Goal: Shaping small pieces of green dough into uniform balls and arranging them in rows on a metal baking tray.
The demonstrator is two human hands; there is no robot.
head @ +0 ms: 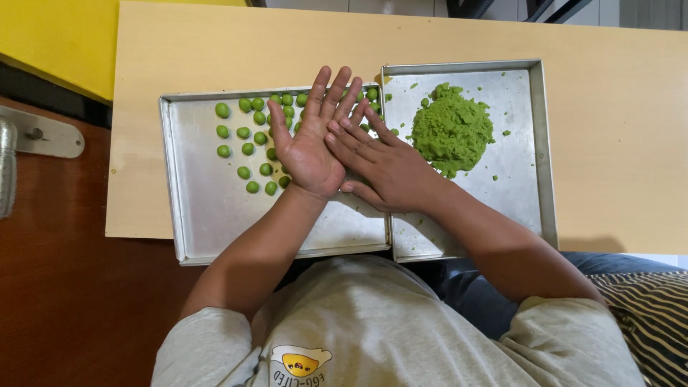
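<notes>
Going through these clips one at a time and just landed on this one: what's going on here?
A person sits at a light wooden board with two metal trays side by side. The left hand is held open, palm up, over the left tray, and the right hand lies flat across it, palm down. Whatever is between the palms is hidden. The left tray holds rows of small green balls; the right tray holds a mound of green dough with crumbs around it.
</notes>
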